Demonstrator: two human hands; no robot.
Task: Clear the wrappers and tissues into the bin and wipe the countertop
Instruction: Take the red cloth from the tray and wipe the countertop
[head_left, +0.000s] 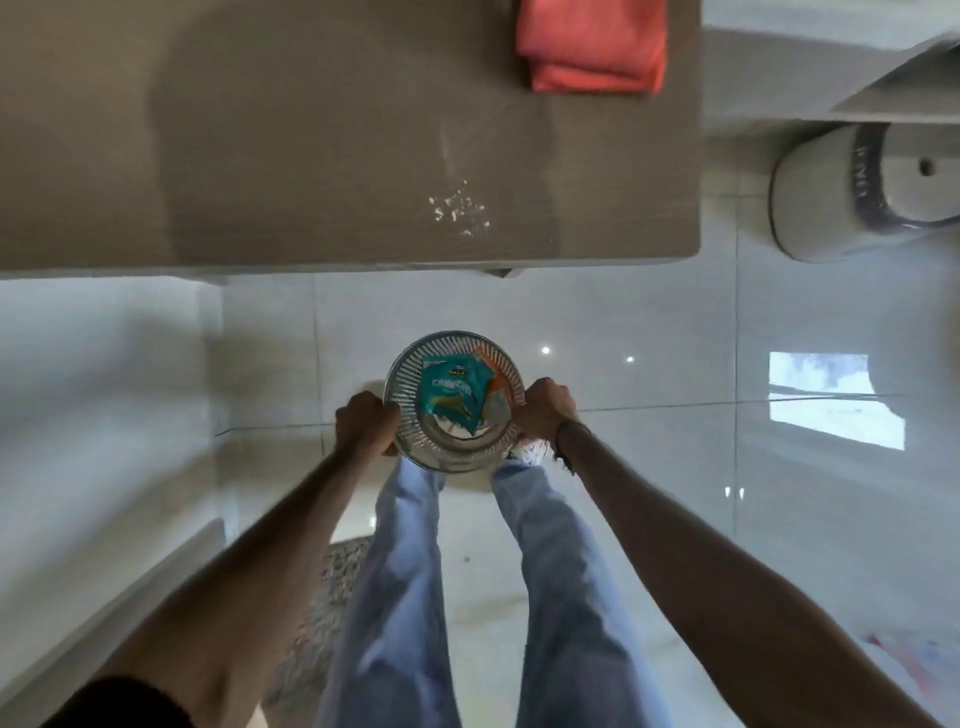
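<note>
Below, both hands' fingers (387, 415) grip the upright bin (410, 379), teal wrapper (451, 399) lying diagonally inside.

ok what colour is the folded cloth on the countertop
Coral red; the folded cloth lies at the brown countertop's far edge, in the head view.

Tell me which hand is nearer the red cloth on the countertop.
Right. The right hand grips the bin's right rim, below the red cloth. The left hand grips the left rim, farther away across the bin. Neither touches the cloth.
</note>
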